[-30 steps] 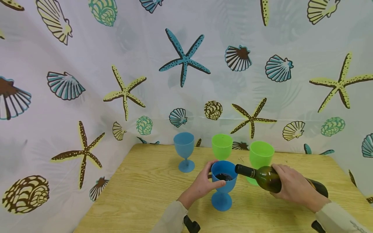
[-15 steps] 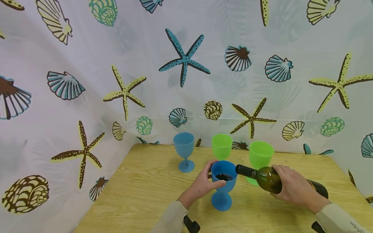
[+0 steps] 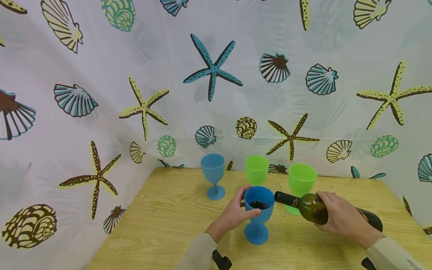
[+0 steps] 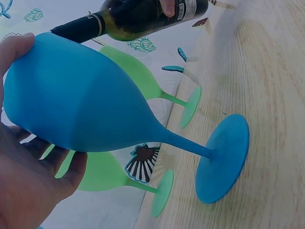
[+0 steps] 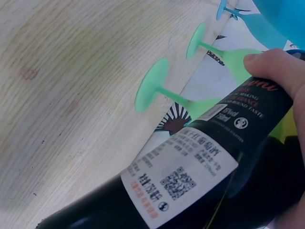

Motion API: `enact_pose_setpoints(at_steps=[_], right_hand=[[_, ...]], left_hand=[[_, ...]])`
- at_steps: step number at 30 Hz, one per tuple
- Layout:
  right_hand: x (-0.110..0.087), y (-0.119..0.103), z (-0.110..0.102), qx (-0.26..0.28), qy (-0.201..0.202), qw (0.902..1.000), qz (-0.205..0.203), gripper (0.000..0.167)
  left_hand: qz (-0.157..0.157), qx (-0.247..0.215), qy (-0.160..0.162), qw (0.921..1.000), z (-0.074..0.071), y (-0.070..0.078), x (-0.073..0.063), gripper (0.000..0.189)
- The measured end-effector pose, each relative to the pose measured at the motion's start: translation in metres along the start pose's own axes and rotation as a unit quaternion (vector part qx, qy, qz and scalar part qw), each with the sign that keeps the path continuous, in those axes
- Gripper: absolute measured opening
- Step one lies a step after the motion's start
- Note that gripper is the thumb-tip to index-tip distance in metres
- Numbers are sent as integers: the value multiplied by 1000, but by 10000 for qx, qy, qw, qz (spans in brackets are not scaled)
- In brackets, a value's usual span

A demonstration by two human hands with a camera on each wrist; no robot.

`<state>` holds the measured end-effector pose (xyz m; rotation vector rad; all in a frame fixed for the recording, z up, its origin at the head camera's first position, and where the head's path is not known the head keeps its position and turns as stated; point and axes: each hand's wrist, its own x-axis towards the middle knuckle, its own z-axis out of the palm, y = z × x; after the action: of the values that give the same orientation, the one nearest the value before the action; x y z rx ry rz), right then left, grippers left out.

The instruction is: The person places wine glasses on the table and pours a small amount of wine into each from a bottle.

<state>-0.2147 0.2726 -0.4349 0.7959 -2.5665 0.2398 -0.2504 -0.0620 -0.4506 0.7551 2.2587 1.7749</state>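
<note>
My left hand (image 3: 236, 212) grips the bowl of a blue plastic goblet (image 3: 259, 215), which stands upright on the table with dark liquid inside. The left wrist view shows fingers wrapped round that blue bowl (image 4: 81, 95). In my right hand (image 3: 344, 217) is a dark green wine bottle (image 3: 312, 208), held round its body and tilted so the neck points left. The bottle's mouth is right at the goblet's right rim. No stream of liquid shows. A white label (image 5: 178, 176) with a QR code faces the right wrist camera.
Behind stand another blue goblet (image 3: 213, 172) on the left and two green goblets, one in the middle (image 3: 257, 170) and one (image 3: 302, 180) partly behind the bottle. The wooden table (image 3: 162, 225) ends at a shell-patterned curtain (image 3: 236, 101).
The bottle and right hand have shifted very slightly to the right. My left hand and the blue goblet have stayed in place.
</note>
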Motion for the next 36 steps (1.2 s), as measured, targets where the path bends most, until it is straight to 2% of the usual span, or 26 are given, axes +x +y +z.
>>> enact_pose_setpoints(at_steps=[7,15,20,27,36], right_hand=[[-6,5,2,-28,228,9997,130,83],[-9,4,-2,569,483,9942,776,84],[-7,4,-5,769,800,9891,964,82],[-10,10,-1,1147,1430,9751,1250,83],[-13,16,1,1569,1882,9486,2004,83]], left_hand=[[60,-1,-11,10000,-1,-1,0,73],[53,13,-1,10000,-1,-1,0,73],[64,6,10,10000,0,0,-1,71],[82,-13,7,10000,0,-2,0,71],[150,-2,-101,9998,-1,-3,0,73]])
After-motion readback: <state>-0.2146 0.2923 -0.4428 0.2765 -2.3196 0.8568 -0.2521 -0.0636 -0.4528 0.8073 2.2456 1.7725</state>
